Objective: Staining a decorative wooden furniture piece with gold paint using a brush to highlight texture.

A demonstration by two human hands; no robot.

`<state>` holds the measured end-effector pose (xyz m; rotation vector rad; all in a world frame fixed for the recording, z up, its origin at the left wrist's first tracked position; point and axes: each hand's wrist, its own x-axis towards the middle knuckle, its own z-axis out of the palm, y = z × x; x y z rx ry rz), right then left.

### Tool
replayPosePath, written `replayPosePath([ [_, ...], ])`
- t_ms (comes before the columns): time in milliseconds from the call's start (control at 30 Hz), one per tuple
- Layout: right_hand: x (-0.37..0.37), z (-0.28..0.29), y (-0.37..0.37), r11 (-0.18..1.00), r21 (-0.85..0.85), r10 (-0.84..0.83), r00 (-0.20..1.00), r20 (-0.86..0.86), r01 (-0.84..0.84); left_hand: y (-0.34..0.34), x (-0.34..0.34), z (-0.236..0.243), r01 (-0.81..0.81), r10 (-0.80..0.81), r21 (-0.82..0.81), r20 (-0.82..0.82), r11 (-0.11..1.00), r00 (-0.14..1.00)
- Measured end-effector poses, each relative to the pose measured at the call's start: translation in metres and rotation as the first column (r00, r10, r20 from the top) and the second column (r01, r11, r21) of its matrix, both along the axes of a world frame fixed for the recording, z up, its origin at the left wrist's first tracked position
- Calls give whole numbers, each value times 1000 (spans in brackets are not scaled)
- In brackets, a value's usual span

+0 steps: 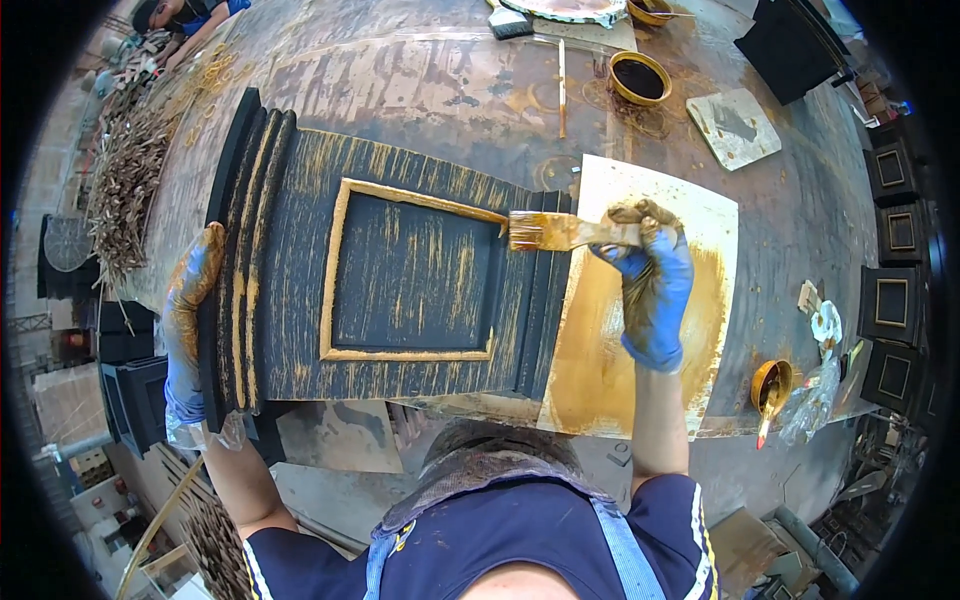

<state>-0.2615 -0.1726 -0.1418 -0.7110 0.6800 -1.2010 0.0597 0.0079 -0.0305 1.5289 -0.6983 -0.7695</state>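
Observation:
A dark wooden piece with gold streaks, a raised gold-edged frame and a moulded left end lies on the worktable. My left hand, in a stained blue glove, is closed on that moulded end. My right hand, also gloved and stained, grips a flat paintbrush by its handle; its brown-coated bristles are at the upper right corner of the gold frame. Beneath the right hand is a white board smeared with ochre stain.
The worktable holds a bowl of dark liquid, a pale tile, another brush, a bowl with a brush, crumpled plastic and dried twigs. Dark panels line the right. Another person is at top left.

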Motion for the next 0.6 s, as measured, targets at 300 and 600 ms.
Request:
replayPosePath([
  [300,4,11,29,987,-21,-161,985,-60,160,-7,-10,5,-25,25,13,-12,1000,1000],
  [600,2,16,43,983,-30,-182,982,-55,180,-9,-5,7,63,-63,-1,-85,998,994],
])
